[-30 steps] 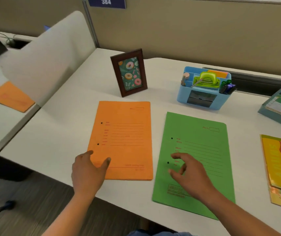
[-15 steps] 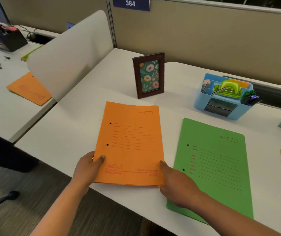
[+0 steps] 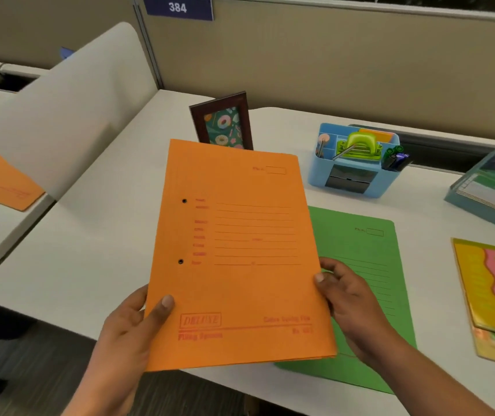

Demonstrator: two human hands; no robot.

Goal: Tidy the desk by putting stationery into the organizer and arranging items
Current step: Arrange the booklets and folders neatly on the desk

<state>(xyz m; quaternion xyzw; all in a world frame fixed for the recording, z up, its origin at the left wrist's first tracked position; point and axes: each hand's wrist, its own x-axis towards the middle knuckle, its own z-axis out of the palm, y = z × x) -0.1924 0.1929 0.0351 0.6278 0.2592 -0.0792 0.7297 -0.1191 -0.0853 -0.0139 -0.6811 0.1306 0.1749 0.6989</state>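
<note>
Squarely between hands [image 3: 126, 334], matte orange folder [image 3: 237, 253]

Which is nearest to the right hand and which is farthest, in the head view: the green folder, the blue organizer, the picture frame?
From the right hand:
1. Green folder, directly under the hand.
2. Blue organizer, farther back on the desk.
3. Picture frame, back and to the left, partly behind the orange folder.

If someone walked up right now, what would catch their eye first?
The orange folder, held up off the desk in the middle by the left hand and right hand. Next, the green folder lying flat to its right, and the blue organizer behind with a lime-green hole punch in it.
</note>
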